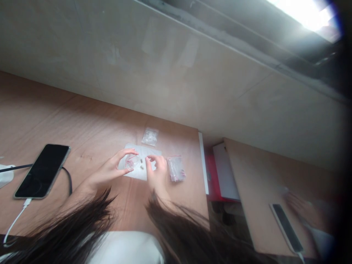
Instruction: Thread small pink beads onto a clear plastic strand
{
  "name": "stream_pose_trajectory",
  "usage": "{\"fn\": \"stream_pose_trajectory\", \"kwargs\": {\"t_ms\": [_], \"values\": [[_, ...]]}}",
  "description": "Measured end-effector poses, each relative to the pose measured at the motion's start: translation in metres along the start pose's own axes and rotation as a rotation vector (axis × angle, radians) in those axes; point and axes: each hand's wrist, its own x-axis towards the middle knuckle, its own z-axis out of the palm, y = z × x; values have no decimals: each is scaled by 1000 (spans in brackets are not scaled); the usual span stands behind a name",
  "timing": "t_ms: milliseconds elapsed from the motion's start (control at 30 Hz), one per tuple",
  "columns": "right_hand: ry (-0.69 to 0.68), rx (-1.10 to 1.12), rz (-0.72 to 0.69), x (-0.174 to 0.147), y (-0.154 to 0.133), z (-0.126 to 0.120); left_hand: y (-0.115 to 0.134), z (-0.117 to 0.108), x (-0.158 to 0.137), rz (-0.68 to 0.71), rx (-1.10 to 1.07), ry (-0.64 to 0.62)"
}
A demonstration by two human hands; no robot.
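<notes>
My left hand (118, 164) curves its thumb and fingers around a small clear round piece (132, 162) with pinkish marks in it. Over the right part of a white sheet (139, 149), my right hand (157, 169) has thumb and forefinger brought together. Whatever lies in that pinch is too small to make out. Two small dark metallic-looking bits (142, 167) rest on the sheet between my hands. Just right of my right hand lies a clear plastic bag (176, 168) with reddish bits. Beyond the sheet sits another small clear bag (150, 136) with clear contents.
A phone (42, 171) with a white charging cable (15, 220) lies at left, over a black cable (68, 179). The wall (154, 73) bounds the table (90, 135) behind. Across a gap at right, another person's hand (301, 207) is near a second phone (287, 227).
</notes>
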Motion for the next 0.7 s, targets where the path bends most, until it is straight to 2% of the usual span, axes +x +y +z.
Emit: {"fn": "stream_pose_trajectory", "kwargs": {"t_ms": [133,300,467,567,700], "values": [[-40,-12,29,-6,11,10,-3,2,-1,3,-19,4],[-83,-142,95,-16,45,31,-8,4,-2,-4,-50,39],[-79,-222,118,-20,73,37,-7,5,-1,-22,-50,38],[-81,-212,115,-22,73,34,-13,8,3,-49,-39,72],[-86,-113,61,-27,48,28,-28,19,11,-70,-63,144]]}}
